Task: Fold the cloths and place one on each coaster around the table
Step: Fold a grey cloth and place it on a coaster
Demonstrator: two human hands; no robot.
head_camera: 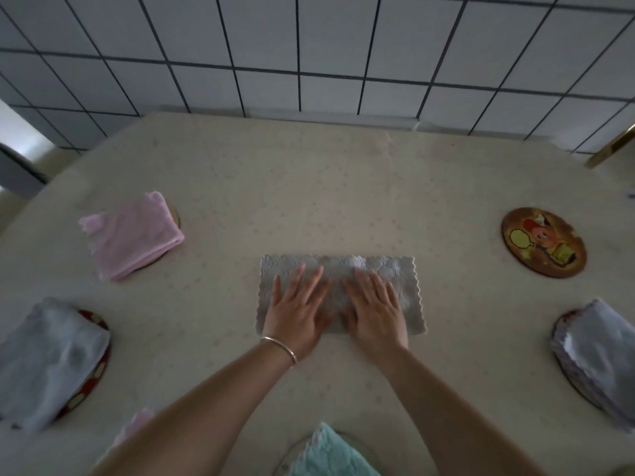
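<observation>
- Closest to the camera is a teal cloth (326,453) sitting on a clear-looking coaster (357,444) at the table's near edge
- bit of a pink cloth (135,424) peeks out beside the left forearm
- blue-grey folded cloth (48,359) lies on a red patterned coaster (98,364) on the left, and a lavender cloth (604,355) covers the coaster on the right
- both hands lie flat, fingers straight, side by side on the grey cloth (388,269) mid-table: left hand (297,310) with a bangle (280,347) on the wrist, right hand (374,312) just beside it, pressing not gripping
- grey cloth is a long strip with wavy edges
- further back, a pink folded cloth (132,235) rests on a wooden coaster (175,216) to the left
- cartoon coaster (543,242) on the right is bare
- cream table (309,187) backs onto a tiled wall (309,46)
</observation>
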